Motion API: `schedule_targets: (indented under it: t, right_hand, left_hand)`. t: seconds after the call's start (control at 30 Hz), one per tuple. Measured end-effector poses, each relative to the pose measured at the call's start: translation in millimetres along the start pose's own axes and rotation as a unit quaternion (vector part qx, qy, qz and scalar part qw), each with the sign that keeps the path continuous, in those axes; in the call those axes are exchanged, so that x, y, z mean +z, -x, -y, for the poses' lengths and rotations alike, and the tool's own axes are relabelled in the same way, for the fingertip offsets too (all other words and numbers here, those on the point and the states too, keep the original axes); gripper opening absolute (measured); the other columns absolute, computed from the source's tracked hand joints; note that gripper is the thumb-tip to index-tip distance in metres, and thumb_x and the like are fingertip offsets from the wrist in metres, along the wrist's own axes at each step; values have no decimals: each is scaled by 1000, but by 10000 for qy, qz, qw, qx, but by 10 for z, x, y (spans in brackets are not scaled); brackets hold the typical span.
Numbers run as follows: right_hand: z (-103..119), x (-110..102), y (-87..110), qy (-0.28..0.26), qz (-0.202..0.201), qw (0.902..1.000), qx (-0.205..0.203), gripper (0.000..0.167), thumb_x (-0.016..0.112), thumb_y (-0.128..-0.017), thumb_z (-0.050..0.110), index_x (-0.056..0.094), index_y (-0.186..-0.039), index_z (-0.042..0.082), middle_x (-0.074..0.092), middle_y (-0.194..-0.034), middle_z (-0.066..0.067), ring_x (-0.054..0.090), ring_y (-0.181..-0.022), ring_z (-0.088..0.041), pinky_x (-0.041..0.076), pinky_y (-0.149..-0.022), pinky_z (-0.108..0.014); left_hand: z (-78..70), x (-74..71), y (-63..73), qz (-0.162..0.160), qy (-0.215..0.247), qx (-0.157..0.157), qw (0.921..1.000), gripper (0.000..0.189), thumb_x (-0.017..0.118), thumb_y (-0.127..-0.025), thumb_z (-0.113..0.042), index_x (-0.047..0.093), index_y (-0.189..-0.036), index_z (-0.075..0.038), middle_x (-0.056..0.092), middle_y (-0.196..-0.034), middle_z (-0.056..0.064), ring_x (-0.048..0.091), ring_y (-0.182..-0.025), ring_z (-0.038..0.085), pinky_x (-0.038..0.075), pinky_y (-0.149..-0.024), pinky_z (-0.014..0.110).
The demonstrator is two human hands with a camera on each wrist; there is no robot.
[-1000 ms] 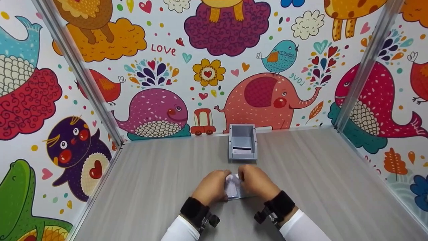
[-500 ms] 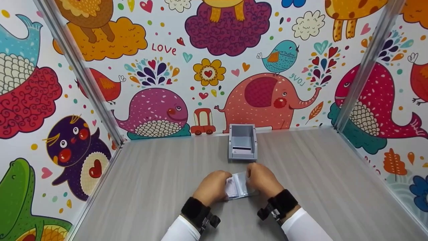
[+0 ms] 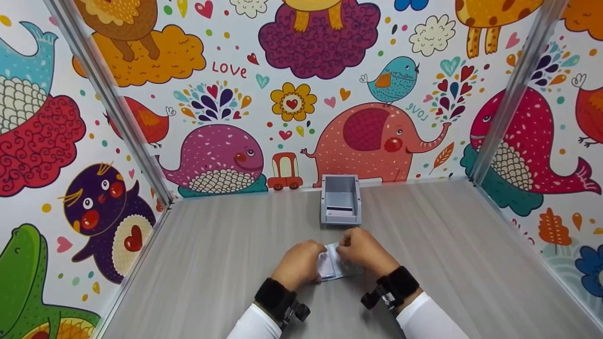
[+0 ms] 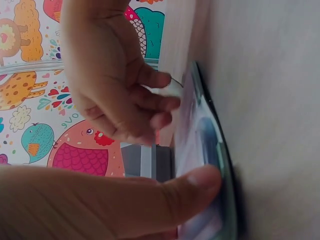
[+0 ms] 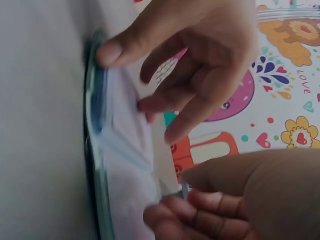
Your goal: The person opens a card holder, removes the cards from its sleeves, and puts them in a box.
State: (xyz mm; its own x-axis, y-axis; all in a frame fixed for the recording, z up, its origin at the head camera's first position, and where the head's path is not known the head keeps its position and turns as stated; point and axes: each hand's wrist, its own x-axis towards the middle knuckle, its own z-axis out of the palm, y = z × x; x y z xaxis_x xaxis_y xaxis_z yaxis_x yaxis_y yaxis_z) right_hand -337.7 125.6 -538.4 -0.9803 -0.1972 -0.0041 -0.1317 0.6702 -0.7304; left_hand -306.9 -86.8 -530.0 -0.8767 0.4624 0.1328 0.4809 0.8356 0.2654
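An opened card holder [image 3: 327, 269] with clear plastic sleeves and a dark green cover lies on the table, between the two hands. My left hand [image 3: 297, 264] holds its left part, the thumb [image 5: 111, 52] pressing near the outer edge. Over the right part is my right hand [image 3: 370, 254]; in the right wrist view its fingers [image 5: 172, 215] are loosely curled beside a sleeve, with a gap between thumb and fingers. Pale contents show through the sleeves [image 4: 187, 135], but their print is too blurred to read.
A grey open bin [image 3: 341, 220] stands beyond the hands, close to the back wall, with a pale card-like piece [image 3: 340, 213] inside its front. Cartoon-printed walls with metal corner posts [image 3: 120, 113] enclose the grey wood-grain table [image 3: 226, 245] at the back and sides.
My right hand moved rightward off the middle of the card holder, uncovering the sleeves, then came slightly back left over the right part. My left hand has stayed in place.
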Motion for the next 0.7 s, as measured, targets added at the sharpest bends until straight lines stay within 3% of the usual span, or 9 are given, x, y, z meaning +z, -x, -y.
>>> schedule_targets:
  t: [0.2,0.37,0.5,0.7]
  right_hand:
    - [-3,125,-3,-984,400,9943,-50,4,77,-98,4,78,-96,0,76,-83,-6,74,-71,-16,60,-61,-29]
    - [-56,209,-10,-1129,463,9924,144,8,75,-99,4,77,-103,-3,79,-88,-9,77,-72,-17,65,-63,-32]
    - [-80,236,-20,-1238,421,9910,299,11,72,-98,3,78,-105,-4,79,-86,-11,75,-69,-16,63,-61,-30]
    - [-94,235,-32,-1388,381,9887,430,15,71,-98,2,78,-110,-6,80,-86,-12,74,-67,-16,63,-61,-30]
  left_hand:
    - [1,3,8,-24,-11,26,10000,57,108,-61,-9,84,-112,-8,76,-96,1,67,-83,15,60,-80,35]
    - [-1,-1,14,-125,-4,35,9999,43,104,-71,-11,84,-108,-8,77,-93,1,69,-83,16,59,-78,35]
    - [1,-6,11,-145,-101,-166,9997,29,98,-79,-11,84,-104,-9,77,-92,1,72,-84,19,61,-79,37]
    - [0,-19,6,-76,-425,-561,9975,23,98,-78,-14,76,-82,-8,70,-88,4,71,-82,24,62,-77,42]
